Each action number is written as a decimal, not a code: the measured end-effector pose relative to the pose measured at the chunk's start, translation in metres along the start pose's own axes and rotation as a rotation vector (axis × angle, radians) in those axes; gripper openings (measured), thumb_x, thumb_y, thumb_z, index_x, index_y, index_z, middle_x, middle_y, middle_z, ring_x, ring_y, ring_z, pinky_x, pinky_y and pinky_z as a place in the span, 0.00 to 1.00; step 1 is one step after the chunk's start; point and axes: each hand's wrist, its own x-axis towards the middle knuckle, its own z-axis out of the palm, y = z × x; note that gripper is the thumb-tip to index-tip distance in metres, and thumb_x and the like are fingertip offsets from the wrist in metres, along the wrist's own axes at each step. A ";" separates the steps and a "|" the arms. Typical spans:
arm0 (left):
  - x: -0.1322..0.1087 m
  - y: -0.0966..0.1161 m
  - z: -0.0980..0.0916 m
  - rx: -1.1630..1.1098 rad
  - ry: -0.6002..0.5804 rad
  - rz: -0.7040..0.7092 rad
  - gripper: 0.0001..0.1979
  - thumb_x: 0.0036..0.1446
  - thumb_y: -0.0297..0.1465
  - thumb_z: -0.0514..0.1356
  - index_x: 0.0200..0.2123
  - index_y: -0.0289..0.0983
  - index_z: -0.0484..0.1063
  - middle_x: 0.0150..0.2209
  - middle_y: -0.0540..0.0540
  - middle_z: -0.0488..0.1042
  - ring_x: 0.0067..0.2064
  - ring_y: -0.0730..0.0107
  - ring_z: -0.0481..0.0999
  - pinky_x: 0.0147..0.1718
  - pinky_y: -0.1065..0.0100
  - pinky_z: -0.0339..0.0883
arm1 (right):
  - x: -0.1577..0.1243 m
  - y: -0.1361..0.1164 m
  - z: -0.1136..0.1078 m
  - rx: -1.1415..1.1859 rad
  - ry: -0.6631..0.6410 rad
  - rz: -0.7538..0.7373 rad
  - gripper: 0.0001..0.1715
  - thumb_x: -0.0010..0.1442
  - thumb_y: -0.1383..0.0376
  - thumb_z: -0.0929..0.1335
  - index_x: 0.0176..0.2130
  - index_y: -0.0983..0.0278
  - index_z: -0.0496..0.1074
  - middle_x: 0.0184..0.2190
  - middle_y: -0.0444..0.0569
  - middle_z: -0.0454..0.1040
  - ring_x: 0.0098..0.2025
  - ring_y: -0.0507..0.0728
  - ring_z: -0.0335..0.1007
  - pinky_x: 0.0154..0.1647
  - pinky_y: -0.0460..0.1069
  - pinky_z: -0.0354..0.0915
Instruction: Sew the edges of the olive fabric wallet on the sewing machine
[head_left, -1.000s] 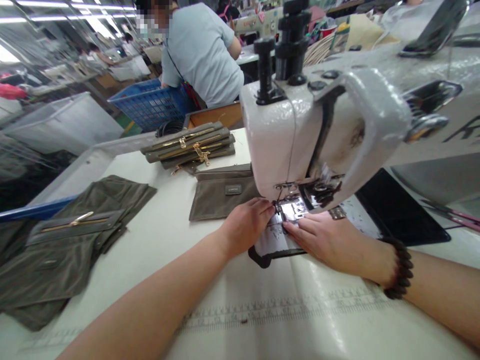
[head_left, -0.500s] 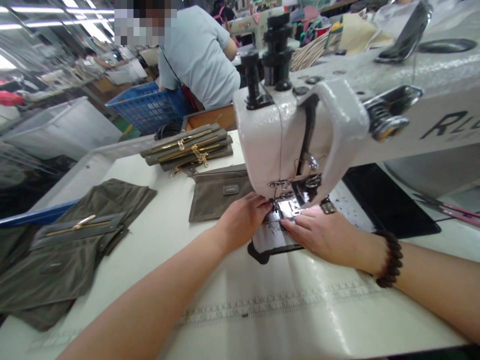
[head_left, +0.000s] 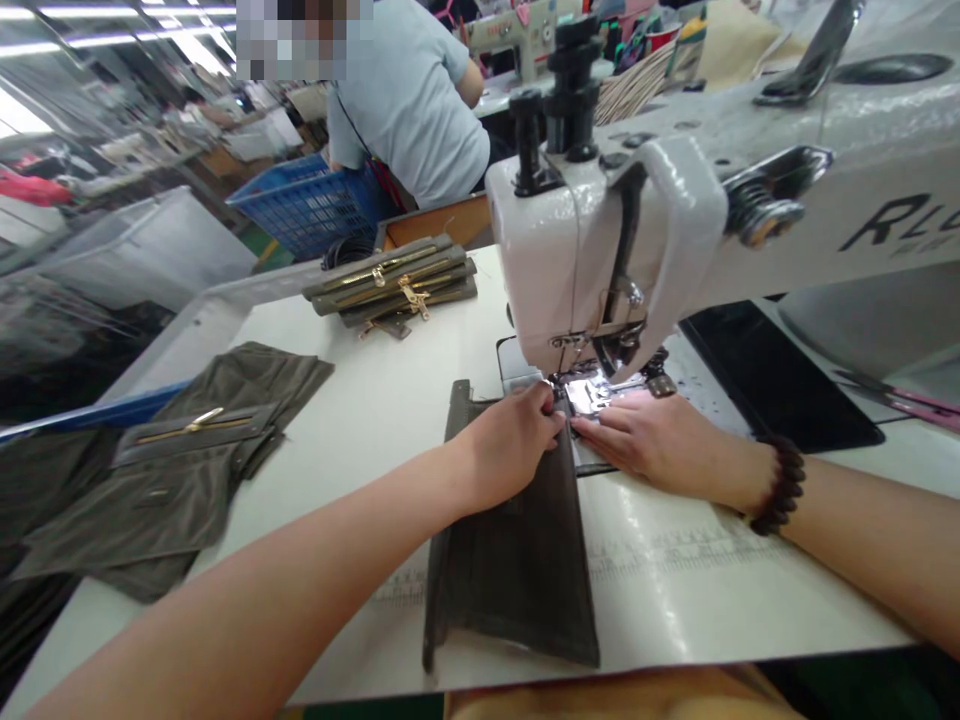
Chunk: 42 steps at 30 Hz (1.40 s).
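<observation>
A dark olive fabric piece (head_left: 517, 570) lies on the table in front of the sewing machine (head_left: 600, 240), its long right edge running up to the needle area. My left hand (head_left: 510, 445) is closed on the upper end of this fabric piece, fingertips pinched close to the presser foot. My right hand (head_left: 652, 440) rests on the metal needle plate, just right of the lit presser foot (head_left: 589, 393). Its fingers are stretched out flat, and the tips come near the fabric's edge. The exact stitch point is hidden behind the machine head and fingers.
Olive pieces with gold zippers (head_left: 405, 285) are stacked behind, left of the machine head. More olive fabric pieces (head_left: 202, 460) lie at the left. Pink-handled scissors (head_left: 907, 400) are at the right. Beyond the table are a blue basket (head_left: 307, 205) and a seated person (head_left: 409, 100).
The olive fabric piece has turned from lying behind my left hand to stretching toward me. My left hand has shifted slightly right; my right hand stays near the presser foot.
</observation>
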 end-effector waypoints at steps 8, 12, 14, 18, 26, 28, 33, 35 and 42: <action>0.004 0.002 -0.001 -0.023 0.047 -0.045 0.09 0.56 0.23 0.53 0.39 0.29 0.71 0.37 0.40 0.66 0.38 0.65 0.68 0.40 0.66 0.65 | 0.000 0.002 0.000 0.027 -0.013 0.046 0.13 0.61 0.65 0.59 0.37 0.65 0.72 0.20 0.46 0.67 0.23 0.53 0.58 0.23 0.49 0.44; -0.004 0.013 -0.004 0.045 0.052 -0.044 0.11 0.55 0.29 0.56 0.40 0.28 0.71 0.39 0.38 0.69 0.42 0.62 0.69 0.43 0.64 0.65 | 0.000 -0.002 -0.012 0.089 -0.156 0.114 0.11 0.60 0.65 0.61 0.36 0.64 0.71 0.22 0.46 0.68 0.23 0.53 0.60 0.23 0.48 0.44; -0.020 0.030 -0.006 0.049 0.061 -0.023 0.21 0.51 0.38 0.59 0.42 0.26 0.69 0.44 0.34 0.68 0.47 0.56 0.68 0.46 0.61 0.64 | -0.005 -0.012 -0.025 0.129 -0.257 0.151 0.09 0.59 0.65 0.62 0.34 0.63 0.71 0.21 0.45 0.68 0.22 0.53 0.60 0.23 0.48 0.43; -0.064 0.067 0.000 0.047 0.093 0.117 0.34 0.43 0.42 0.65 0.49 0.25 0.63 0.53 0.32 0.61 0.52 0.51 0.63 0.49 0.60 0.62 | -0.026 -0.050 -0.051 0.281 -0.339 0.098 0.04 0.55 0.65 0.65 0.29 0.62 0.69 0.22 0.43 0.67 0.24 0.54 0.61 0.25 0.49 0.49; -0.095 0.069 0.026 -0.243 0.422 0.091 0.11 0.57 0.25 0.50 0.40 0.29 0.70 0.40 0.40 0.73 0.40 0.66 0.73 0.39 0.67 0.71 | -0.063 -0.111 -0.045 0.367 0.054 0.147 0.07 0.58 0.70 0.62 0.38 0.69 0.67 0.26 0.47 0.65 0.28 0.53 0.57 0.29 0.49 0.54; -0.095 0.069 0.028 -0.278 0.444 0.082 0.10 0.57 0.26 0.51 0.40 0.29 0.70 0.40 0.40 0.73 0.39 0.66 0.73 0.39 0.66 0.71 | -0.066 -0.116 -0.039 0.338 0.132 0.142 0.10 0.57 0.72 0.63 0.41 0.72 0.65 0.25 0.47 0.64 0.27 0.53 0.55 0.28 0.49 0.53; -0.094 0.076 0.031 -0.281 0.458 0.079 0.10 0.57 0.25 0.52 0.40 0.29 0.70 0.39 0.40 0.73 0.40 0.65 0.72 0.39 0.64 0.71 | -0.064 -0.120 -0.039 0.286 0.254 0.128 0.08 0.56 0.74 0.62 0.38 0.73 0.66 0.23 0.47 0.64 0.26 0.53 0.54 0.25 0.49 0.52; -0.095 0.079 0.032 -0.278 0.476 0.079 0.10 0.57 0.25 0.52 0.40 0.29 0.70 0.39 0.40 0.73 0.40 0.66 0.72 0.39 0.65 0.71 | -0.062 -0.119 -0.041 0.276 0.284 0.111 0.07 0.57 0.74 0.61 0.37 0.73 0.66 0.23 0.48 0.64 0.26 0.52 0.55 0.25 0.49 0.52; -0.097 0.087 0.031 -0.209 0.540 0.124 0.09 0.56 0.23 0.52 0.39 0.28 0.69 0.39 0.40 0.73 0.39 0.68 0.72 0.38 0.67 0.71 | -0.063 -0.121 -0.038 0.196 0.330 0.062 0.08 0.57 0.76 0.60 0.36 0.73 0.67 0.21 0.47 0.65 0.25 0.52 0.56 0.26 0.50 0.53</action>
